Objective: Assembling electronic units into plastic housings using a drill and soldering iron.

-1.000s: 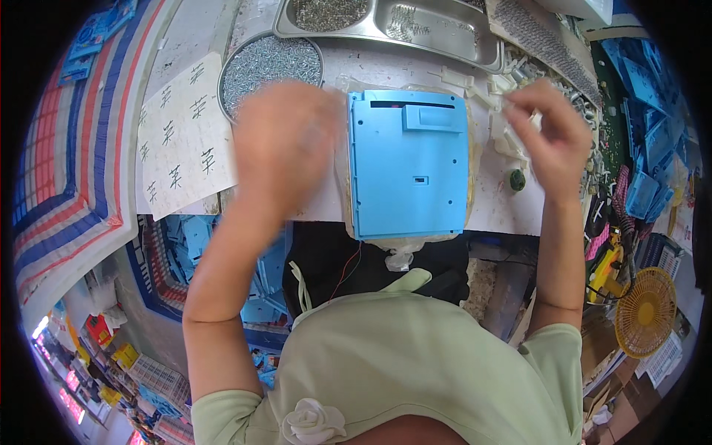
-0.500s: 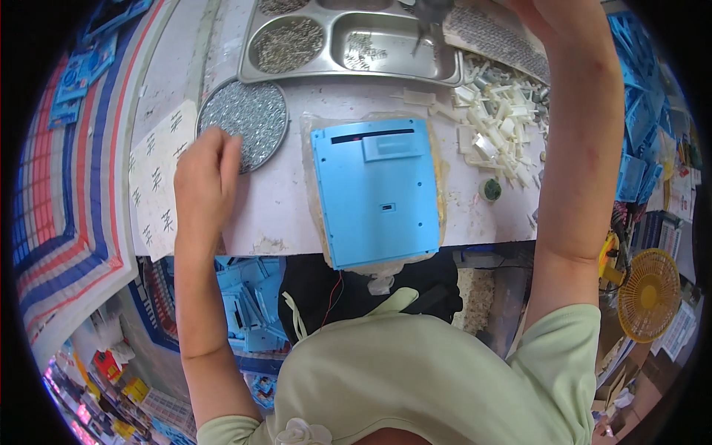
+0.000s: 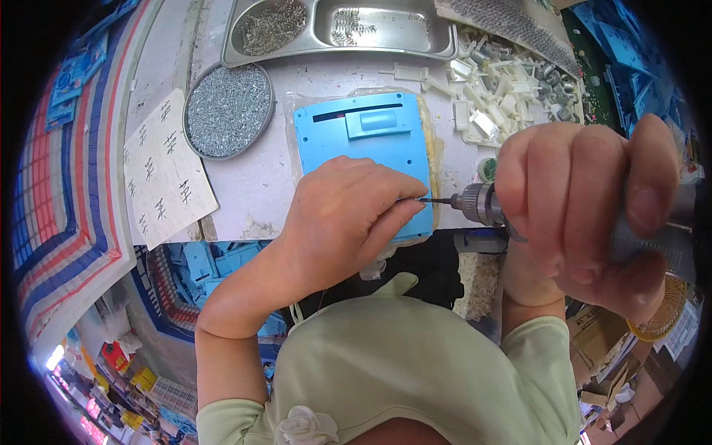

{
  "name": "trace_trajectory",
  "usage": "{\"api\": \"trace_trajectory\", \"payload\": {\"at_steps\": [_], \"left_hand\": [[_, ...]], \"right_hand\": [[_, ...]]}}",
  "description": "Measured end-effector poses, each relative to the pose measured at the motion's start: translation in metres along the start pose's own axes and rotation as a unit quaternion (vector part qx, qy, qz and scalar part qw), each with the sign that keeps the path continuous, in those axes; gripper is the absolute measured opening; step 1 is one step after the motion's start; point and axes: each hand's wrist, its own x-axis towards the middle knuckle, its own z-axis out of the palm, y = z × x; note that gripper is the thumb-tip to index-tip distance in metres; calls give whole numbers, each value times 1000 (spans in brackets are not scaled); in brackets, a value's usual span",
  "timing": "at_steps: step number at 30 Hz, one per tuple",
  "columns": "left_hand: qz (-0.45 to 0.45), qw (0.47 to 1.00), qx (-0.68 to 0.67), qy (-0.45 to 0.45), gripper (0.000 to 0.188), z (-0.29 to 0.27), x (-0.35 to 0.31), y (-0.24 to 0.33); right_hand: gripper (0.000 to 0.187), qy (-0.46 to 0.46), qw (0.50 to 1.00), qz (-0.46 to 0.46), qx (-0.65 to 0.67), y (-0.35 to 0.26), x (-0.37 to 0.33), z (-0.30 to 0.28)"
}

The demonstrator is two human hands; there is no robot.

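My left hand [image 3: 337, 222] is over the lower part of a flat light-blue plastic casing [image 3: 315, 144]. Its thumb and forefinger pinch a small screw, mostly hidden, right at the bit tip of an electric screwdriver [image 3: 477, 204]. My right hand [image 3: 582, 204] grips the screwdriver's grey body, with its bit pointing left toward those fingertips. The casing lies on a padded, plastic-wrapped rest [image 3: 439, 148] at the table edge. It has a long dark slot, a raised panel near its far end and several small holes; my left hand covers part of it.
A round dish of silver screws [image 3: 228, 111] stands at the left, beside a paper sheet [image 3: 167, 178] with handwriting. Behind is a steel compartment tray [image 3: 386, 50] of small metal parts. White plastic pieces [image 3: 489, 111] and grey metal parts [image 3: 556, 93] are heaped at the right.
My left hand has moved from the screw dish to the casing. My right hand has come down from the far side, bringing the screwdriver in from the right to meet the left fingertips.
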Motion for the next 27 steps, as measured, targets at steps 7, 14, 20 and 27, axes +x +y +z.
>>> {"api": "trace_trajectory", "payload": {"at_steps": [7,14,20,27], "left_hand": [[1,999,23,33,14,-2,-8,-3],[6,992,121,41,22,-28,-17,-25],[-126,917,351,141,15,-94,-45,-125],[-97,900,380,189,15,-113,-47,-156]], "right_hand": [[30,-5,999,19,-39,11,3,16],[24,5,993,29,-111,18,14,33],[35,26,996,26,-83,20,6,14],[32,76,989,15,-128,16,-29,23]]}}
